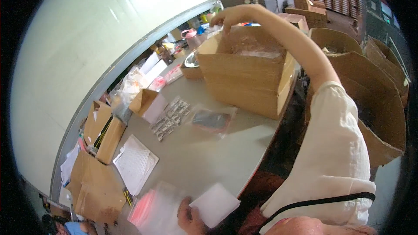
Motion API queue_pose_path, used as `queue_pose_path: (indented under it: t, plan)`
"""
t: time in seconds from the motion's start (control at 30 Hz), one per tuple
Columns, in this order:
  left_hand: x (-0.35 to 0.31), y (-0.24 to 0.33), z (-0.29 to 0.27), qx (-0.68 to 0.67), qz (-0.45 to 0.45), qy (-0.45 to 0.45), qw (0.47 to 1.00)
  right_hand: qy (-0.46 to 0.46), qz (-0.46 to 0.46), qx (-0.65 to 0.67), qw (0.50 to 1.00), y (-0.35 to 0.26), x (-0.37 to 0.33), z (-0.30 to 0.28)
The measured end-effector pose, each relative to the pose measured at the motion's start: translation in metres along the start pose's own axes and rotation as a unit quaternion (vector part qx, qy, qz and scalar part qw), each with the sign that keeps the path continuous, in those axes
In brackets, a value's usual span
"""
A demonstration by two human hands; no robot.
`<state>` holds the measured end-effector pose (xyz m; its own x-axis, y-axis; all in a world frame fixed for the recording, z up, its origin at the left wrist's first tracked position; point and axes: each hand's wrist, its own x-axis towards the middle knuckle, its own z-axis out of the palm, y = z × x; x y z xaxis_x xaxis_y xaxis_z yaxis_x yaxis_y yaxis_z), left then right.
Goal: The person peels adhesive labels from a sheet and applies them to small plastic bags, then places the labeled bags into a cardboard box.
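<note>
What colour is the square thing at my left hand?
The square thing is white, best seen in the head view.

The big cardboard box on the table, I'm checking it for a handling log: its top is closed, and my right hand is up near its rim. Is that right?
Not quite: the head view shows the big cardboard box with its top open, not closed. The right hand is indeed up near its rim.

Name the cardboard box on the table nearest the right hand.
The large, open-topped box, its rim just below the right hand in view; the smaller boxes to its left lie farther from that hand.
</note>
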<state>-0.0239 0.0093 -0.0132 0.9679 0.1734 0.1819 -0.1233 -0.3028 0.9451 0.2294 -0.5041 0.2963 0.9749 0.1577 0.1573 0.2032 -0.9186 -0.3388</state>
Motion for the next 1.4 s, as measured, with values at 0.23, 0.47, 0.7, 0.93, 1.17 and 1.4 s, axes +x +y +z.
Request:
queue_pose_path:
  t: [0.23,0.47,0.7,0.93,1.17,1.4]
  plan:
    - [0.018,-0.010,-0.004,0.069,0.099,0.047,0.992,0.088,-0.356,0.064,0.928,-0.160,-0.083,0.069]
    - [0.023,-0.014,-0.006,0.080,0.115,0.109,0.984,0.009,-0.539,0.030,0.842,-0.206,-0.073,0.233]
    - [0.011,-0.011,-0.008,0.092,0.052,0.104,0.989,0.180,-0.243,-0.175,0.937,-0.148,0.018,0.115]
    - [0.009,-0.006,-0.010,0.060,0.017,0.074,0.995,0.034,0.125,-0.358,0.925,0.014,0.042,-0.001]
    - [0.020,-0.022,-0.007,-0.122,0.011,0.091,0.988,0.154,0.084,-0.225,0.959,0.127,0.057,0.035]
    - [0.018,0.006,0.003,-0.063,-0.013,0.114,0.991,0.104,0.036,0.111,0.988,0.096,0.061,0.013]
